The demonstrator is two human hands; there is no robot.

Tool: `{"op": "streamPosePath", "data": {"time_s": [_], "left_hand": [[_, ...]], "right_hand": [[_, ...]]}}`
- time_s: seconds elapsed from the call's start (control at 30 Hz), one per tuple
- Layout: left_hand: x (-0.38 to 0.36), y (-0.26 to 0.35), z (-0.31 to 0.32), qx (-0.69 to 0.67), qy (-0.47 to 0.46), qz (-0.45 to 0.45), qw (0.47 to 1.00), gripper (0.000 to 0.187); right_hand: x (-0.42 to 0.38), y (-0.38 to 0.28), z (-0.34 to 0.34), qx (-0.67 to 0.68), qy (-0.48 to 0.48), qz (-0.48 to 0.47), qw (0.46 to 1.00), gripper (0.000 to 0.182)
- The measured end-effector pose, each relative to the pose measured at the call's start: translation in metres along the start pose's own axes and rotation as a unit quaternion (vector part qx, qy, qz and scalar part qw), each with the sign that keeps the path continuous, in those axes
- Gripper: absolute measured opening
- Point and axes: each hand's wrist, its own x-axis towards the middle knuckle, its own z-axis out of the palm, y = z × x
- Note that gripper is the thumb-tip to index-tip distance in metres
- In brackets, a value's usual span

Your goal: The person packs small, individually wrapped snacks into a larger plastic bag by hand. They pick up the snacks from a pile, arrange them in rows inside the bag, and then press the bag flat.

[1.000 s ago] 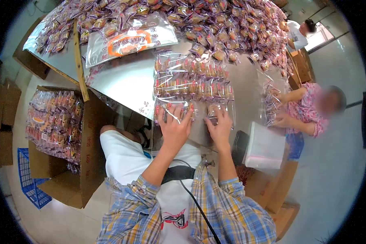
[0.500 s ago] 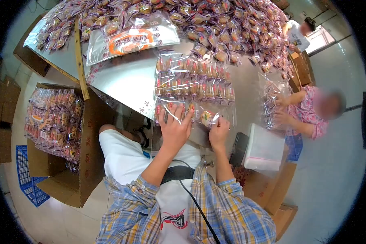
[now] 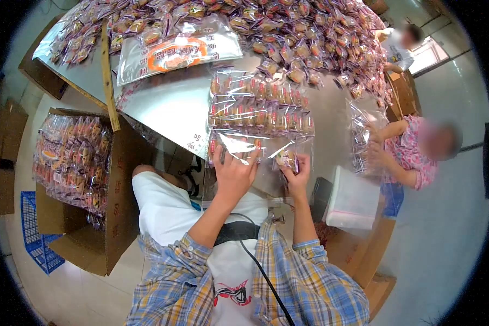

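In the head view a large clear bag [image 3: 262, 140] lies on the metal table, with rows of individually wrapped pastries [image 3: 259, 116] inside it. My left hand [image 3: 235, 173] rests over the near row, its fingers spread on the packets and the film. Just to its right, my right hand [image 3: 298, 173] pinches a single wrapped pastry [image 3: 286, 159] between thumb and fingers, at the near right end of the bag. Shiny film partly hides the fingertips of the left hand.
A big heap of wrapped pastries [image 3: 304, 32] covers the far table. A printed bag [image 3: 179, 51] lies by a wooden strip [image 3: 108, 76]. At left stands a carton [image 3: 122, 190] holding filled bags; at right, a stack of clear bags [image 3: 353, 198] and a co-worker [image 3: 413, 152] handling packets.
My right hand has shifted slightly right along with the single wrapped pastry. My left hand stays on the near row, its fingers a little moved. The co-worker's hands have moved slightly.
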Motion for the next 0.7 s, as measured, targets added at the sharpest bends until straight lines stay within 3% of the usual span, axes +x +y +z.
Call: {"op": "streamPosePath", "data": {"time_s": [0.1, 0.2, 0.33, 0.43, 0.53, 0.63, 0.7], "left_hand": [[0.001, 0.0, 0.0, -0.001, 0.0, -0.004, 1.0, 0.045], [0.002, 0.0, 0.0, 0.008, 0.001, -0.004, 1.0, 0.044], [0.002, 0.0, 0.0, -0.006, -0.001, -0.007, 1.0, 0.041], [0.002, 0.0, 0.0, -0.004, 0.006, -0.006, 1.0, 0.041], [0.003, 0.003, -0.004, 0.003, 0.004, -0.006, 1.0, 0.042], [0.003, 0.003, -0.004, 0.001, -0.006, -0.008, 1.0, 0.049], [0.004, 0.003, -0.003, 0.001, -0.012, -0.007, 1.0, 0.054]], "right_hand": [[0.003, -0.018, 0.006, -0.048, -0.049, 0.035, 0.997, 0.032], [0.014, -0.011, 0.007, -0.323, -0.062, -0.055, 0.943, 0.029], [0.017, -0.018, 0.013, -0.333, -0.051, -0.044, 0.94, 0.039], [0.02, -0.004, 0.012, -0.295, -0.029, -0.041, 0.954, 0.037], [0.014, -0.007, 0.027, -0.071, 0.052, 0.028, 0.996, 0.035], [0.016, -0.027, 0.027, -0.142, -0.018, 0.065, 0.988, 0.038], [0.018, -0.019, 0.022, -0.279, -0.05, -0.034, 0.958, 0.041]]}}
